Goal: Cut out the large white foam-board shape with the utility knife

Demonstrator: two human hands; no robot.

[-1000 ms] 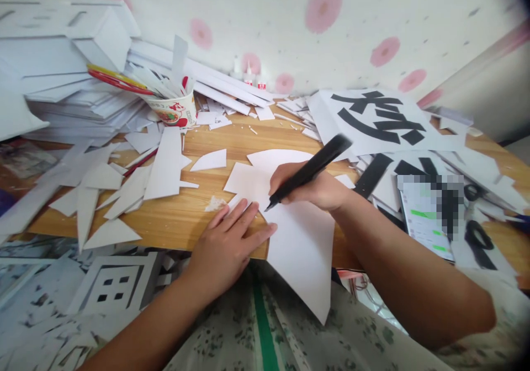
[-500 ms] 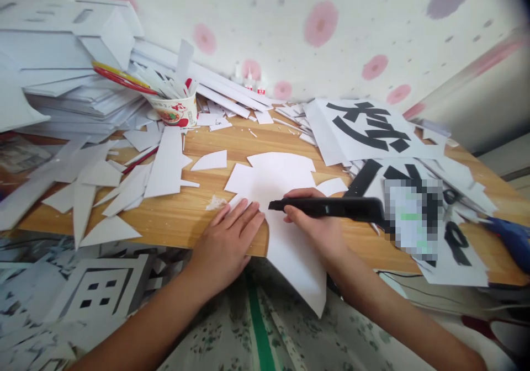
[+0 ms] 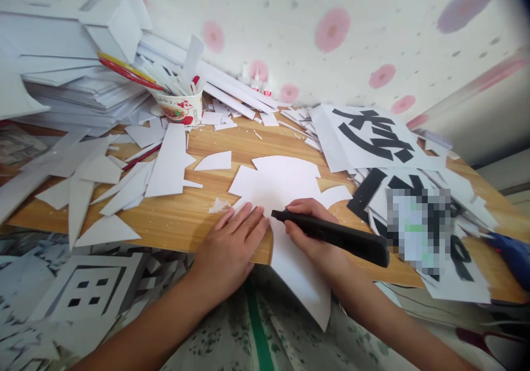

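Observation:
My right hand (image 3: pixel 317 228) is wrapped round a black utility knife (image 3: pixel 348 237), whose tip points left and touches or hovers just over a white foam board sheet (image 3: pixel 285 175); I cannot tell which. The sheet has an irregular cut outline, and its lower part hangs over the table's front edge. Flat on the sheet's left side and the wood lies my left hand (image 3: pixel 232 244), fingers stretched out, just left of the knife tip. A curved white offcut (image 3: pixel 214 161) rests on the wood behind it, and a clear crumpled scrap (image 3: pixel 219 205) lies near its fingertips.
A paper cup (image 3: pixel 180 109) of tools stands at the back left before stacked white boards (image 3: pixel 78 84). To the right lie printed character sheets (image 3: pixel 372 133), scissors (image 3: pixel 459 255) and a blue tool (image 3: pixel 511 255). Scraps fill the floor left of the wooden table's edge (image 3: pixel 174 244).
The knife has tilted, its back end swinging down towards me while its tip stays near the same spot on the sheet. My left hand keeps its place; the whole view has shifted slightly.

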